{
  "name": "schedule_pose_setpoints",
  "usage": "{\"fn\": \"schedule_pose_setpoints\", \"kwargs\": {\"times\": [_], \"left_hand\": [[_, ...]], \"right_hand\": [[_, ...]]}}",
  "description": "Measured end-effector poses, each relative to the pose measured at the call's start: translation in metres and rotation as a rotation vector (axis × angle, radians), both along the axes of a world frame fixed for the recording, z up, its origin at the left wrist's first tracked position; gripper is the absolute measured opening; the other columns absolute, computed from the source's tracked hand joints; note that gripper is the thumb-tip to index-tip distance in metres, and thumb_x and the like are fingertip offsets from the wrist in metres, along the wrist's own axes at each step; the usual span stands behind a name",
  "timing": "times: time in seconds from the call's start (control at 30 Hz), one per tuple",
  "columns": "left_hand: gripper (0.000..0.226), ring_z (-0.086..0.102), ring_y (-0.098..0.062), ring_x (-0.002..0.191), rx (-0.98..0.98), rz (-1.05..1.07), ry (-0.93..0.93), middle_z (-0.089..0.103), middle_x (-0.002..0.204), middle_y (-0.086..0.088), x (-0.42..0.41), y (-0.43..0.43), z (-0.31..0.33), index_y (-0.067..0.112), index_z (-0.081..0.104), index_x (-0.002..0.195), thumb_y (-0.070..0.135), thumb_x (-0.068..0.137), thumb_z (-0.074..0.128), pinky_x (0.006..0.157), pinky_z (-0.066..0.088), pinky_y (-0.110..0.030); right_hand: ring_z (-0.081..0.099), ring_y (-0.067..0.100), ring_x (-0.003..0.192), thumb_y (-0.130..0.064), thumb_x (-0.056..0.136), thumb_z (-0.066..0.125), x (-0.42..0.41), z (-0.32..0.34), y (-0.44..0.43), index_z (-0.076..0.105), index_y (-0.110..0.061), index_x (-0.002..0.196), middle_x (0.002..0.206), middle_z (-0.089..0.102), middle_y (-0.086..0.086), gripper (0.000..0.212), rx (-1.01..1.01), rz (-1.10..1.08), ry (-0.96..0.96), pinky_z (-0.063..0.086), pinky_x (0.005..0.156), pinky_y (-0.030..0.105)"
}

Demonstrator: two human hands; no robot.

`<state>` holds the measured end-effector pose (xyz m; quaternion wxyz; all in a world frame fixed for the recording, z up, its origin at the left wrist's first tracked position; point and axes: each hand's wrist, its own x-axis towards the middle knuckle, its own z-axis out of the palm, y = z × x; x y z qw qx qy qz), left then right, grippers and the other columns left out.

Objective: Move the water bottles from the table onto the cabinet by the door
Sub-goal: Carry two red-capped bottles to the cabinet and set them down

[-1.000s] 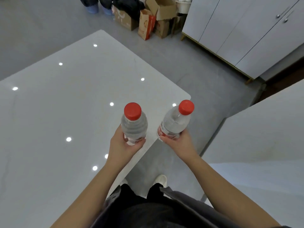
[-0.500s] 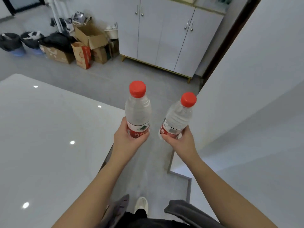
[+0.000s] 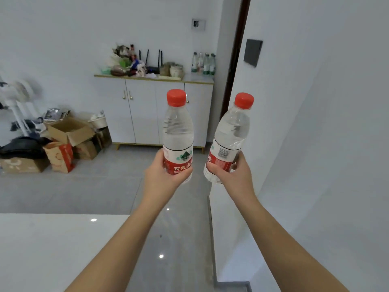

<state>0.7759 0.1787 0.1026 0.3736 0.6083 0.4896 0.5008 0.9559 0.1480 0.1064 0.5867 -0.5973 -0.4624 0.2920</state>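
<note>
My left hand [image 3: 163,178] grips a clear water bottle [image 3: 177,131] with a red cap and red label, held upright. My right hand [image 3: 233,175] grips a second red-capped bottle [image 3: 232,133], tilted slightly right. Both are raised in front of me over the floor. Ahead stands the white cabinet [image 3: 143,114] with gold handles, beside a dark door frame [image 3: 233,60]. Several water bottles [image 3: 203,63] stand at the right end of its top. The white table [image 3: 52,249] lies at the lower left.
The cabinet top carries a router [image 3: 153,69], bags and jars. Cardboard boxes [image 3: 69,131], a red paper bag [image 3: 62,158] and black bags sit on the floor at left. A white wall [image 3: 315,144] runs close along my right. Grey floor [image 3: 101,182] stretches toward the cabinet.
My view has lifted from the table and turned toward the cabinet. Both bottles have risen with my hands and left the table's edge; the cabinet top has come into sight.
</note>
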Motion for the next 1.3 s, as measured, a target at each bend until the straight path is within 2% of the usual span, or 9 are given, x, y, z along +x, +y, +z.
{"fn": "schedule_pose_setpoints", "kwargs": {"times": [0.07,0.17,0.23,0.43,0.53,0.73,1.0,1.2,1.3], "left_hand": [[0.054,0.063,0.009,0.088,0.048,-0.005,-0.007,0.066,0.097,0.022,0.0,0.009,0.023,0.037,0.055,0.108,0.026,0.065,0.087,0.072,0.049,-0.011],[0.052,0.062,0.008,0.086,0.102,-0.018,-0.011,0.064,0.097,0.021,0.0,0.02,0.061,0.033,0.055,0.109,0.025,0.068,0.086,0.069,0.048,-0.008],[0.053,0.063,0.001,0.091,0.127,-0.031,-0.015,0.066,0.101,0.016,0.0,0.028,0.084,0.029,0.056,0.112,0.026,0.068,0.085,0.075,0.051,-0.017],[0.062,0.063,-0.01,0.097,0.162,-0.062,-0.013,0.067,0.109,0.007,-0.004,0.045,0.142,0.024,0.056,0.123,0.03,0.069,0.085,0.084,0.057,-0.038],[0.063,0.063,-0.01,0.096,0.179,-0.067,-0.01,0.067,0.109,0.007,-0.007,0.05,0.158,0.025,0.056,0.124,0.033,0.068,0.085,0.081,0.058,-0.04],[0.061,0.064,-0.008,0.095,0.197,-0.063,-0.017,0.068,0.106,0.008,-0.012,0.056,0.168,0.024,0.058,0.123,0.028,0.068,0.086,0.083,0.058,-0.04],[0.065,0.063,-0.011,0.098,0.187,-0.052,-0.019,0.066,0.111,0.006,-0.018,0.075,0.165,0.023,0.056,0.126,0.029,0.069,0.085,0.087,0.057,-0.042],[0.063,0.061,-0.01,0.098,0.187,-0.053,-0.022,0.063,0.107,0.01,-0.018,0.106,0.171,0.023,0.054,0.126,0.027,0.071,0.084,0.087,0.056,-0.039],[0.064,0.059,-0.011,0.096,0.189,-0.043,-0.023,0.06,0.105,0.011,-0.013,0.13,0.172,0.022,0.053,0.127,0.027,0.071,0.084,0.086,0.055,-0.034]], "right_hand": [[0.064,0.0,0.098,-0.022,0.072,0.086,0.0,0.025,0.007,0.054,-0.03,0.117,0.111,0.066,-0.013,0.056,0.044,-0.007,0.014,0.057,0.089,0.034],[0.065,0.001,0.096,-0.025,0.072,0.085,0.001,0.061,0.015,0.052,-0.041,0.107,0.105,0.064,-0.02,0.051,0.096,-0.01,-0.022,0.057,0.089,0.041],[0.065,0.002,0.094,-0.026,0.072,0.085,0.0,0.083,0.019,0.051,-0.043,0.103,0.102,0.064,-0.022,0.048,0.127,-0.011,-0.056,0.058,0.088,0.041],[0.066,0.007,0.098,-0.029,0.073,0.084,-0.008,0.138,0.031,0.055,-0.031,0.121,0.109,0.067,-0.015,0.057,0.185,-0.001,-0.092,0.058,0.089,0.043],[0.068,0.009,0.097,-0.029,0.072,0.085,-0.012,0.154,0.035,0.057,-0.029,0.121,0.107,0.068,-0.013,0.056,0.197,0.019,-0.082,0.058,0.088,0.044],[0.069,0.005,0.091,-0.026,0.071,0.086,-0.015,0.166,0.041,0.06,-0.028,0.117,0.101,0.069,-0.015,0.053,0.213,0.026,-0.061,0.059,0.085,0.042],[0.065,0.005,0.094,-0.028,0.073,0.084,-0.022,0.161,0.06,0.055,-0.031,0.119,0.104,0.066,-0.017,0.054,0.18,0.028,-0.077,0.058,0.088,0.041],[0.064,0.015,0.105,-0.031,0.074,0.083,-0.021,0.157,0.093,0.052,-0.025,0.131,0.118,0.065,-0.008,0.066,0.158,-0.013,-0.082,0.057,0.091,0.046],[0.062,0.015,0.105,-0.03,0.076,0.082,-0.016,0.155,0.118,0.05,-0.027,0.13,0.116,0.062,-0.009,0.062,0.154,-0.022,-0.072,0.056,0.092,0.044]]}}
